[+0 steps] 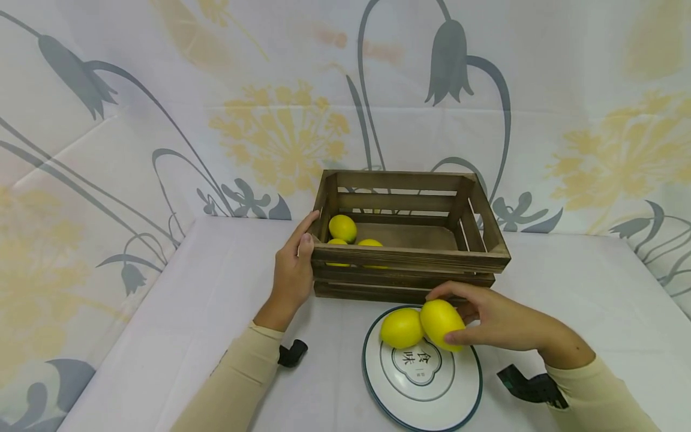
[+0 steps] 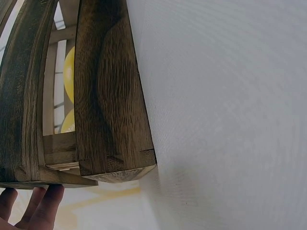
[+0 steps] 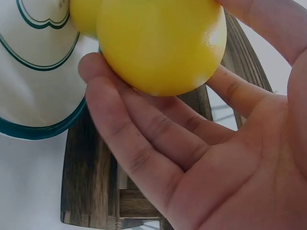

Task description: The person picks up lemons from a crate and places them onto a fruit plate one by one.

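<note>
Wooden crate (image 1: 410,258) steadied by flat left hand (image 1: 292,271), right hand (image 1: 499,324) grasping lemon (image 1: 441,324) over plate (image 1: 464,390)

A dark wooden crate (image 2: 108,91) fills the left half of the left wrist view, its corner post and slats seen from very close, standing on the white counter (image 2: 225,110) that takes up the right. Through the gaps between the slats, parts of yellow lemons (image 2: 70,67) show inside. Fingers (image 2: 45,203) of the left hand (image 2: 24,211) lie against the crate at the bottom left edge.
</note>
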A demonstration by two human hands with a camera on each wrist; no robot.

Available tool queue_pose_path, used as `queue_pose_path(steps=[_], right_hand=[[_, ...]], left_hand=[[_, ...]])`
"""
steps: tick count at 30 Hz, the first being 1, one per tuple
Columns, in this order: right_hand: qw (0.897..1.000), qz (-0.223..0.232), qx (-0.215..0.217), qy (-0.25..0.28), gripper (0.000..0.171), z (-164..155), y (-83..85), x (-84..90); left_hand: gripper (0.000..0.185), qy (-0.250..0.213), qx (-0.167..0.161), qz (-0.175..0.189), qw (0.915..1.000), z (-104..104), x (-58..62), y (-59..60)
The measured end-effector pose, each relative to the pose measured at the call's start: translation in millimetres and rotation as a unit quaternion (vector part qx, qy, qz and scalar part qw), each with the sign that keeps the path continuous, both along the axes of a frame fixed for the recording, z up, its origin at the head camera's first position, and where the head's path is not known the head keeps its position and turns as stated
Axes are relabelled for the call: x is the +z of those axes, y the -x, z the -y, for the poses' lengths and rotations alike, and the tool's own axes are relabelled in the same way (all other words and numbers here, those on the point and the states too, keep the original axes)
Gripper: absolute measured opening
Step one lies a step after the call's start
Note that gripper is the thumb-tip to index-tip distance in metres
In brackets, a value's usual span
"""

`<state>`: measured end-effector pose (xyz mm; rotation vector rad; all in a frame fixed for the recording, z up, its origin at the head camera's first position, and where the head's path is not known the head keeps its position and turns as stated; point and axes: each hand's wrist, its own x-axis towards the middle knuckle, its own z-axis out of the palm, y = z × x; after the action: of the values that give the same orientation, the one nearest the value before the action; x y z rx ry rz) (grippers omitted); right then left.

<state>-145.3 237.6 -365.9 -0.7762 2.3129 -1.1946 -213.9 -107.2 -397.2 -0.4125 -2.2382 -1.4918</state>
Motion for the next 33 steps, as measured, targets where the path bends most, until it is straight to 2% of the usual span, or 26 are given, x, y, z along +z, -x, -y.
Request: queue_pose_path(steps=[10, 23, 33], right_hand=[[0.998, 0.06, -0.001, 0.003, 0.054, 0.7, 2.7, -6.2], [0.997, 0.071, -0.001, -0.015, 0.055, 3.7, 5.6, -14.6], [0.998, 0.055, 0.003, -0.037, 0.058, 5.3, 6.8, -16.5]], left_hand=[[0.043, 0.0, -0.001, 0.003, 1.0, 0.7, -0.8, 0.5], [0.044, 0.007, 0.004, 0.001, 1.0, -0.1, 0.0, 0.7], [0.044, 0.005, 0.003, 0.0, 1.0, 0.4, -0.6, 1.0]])
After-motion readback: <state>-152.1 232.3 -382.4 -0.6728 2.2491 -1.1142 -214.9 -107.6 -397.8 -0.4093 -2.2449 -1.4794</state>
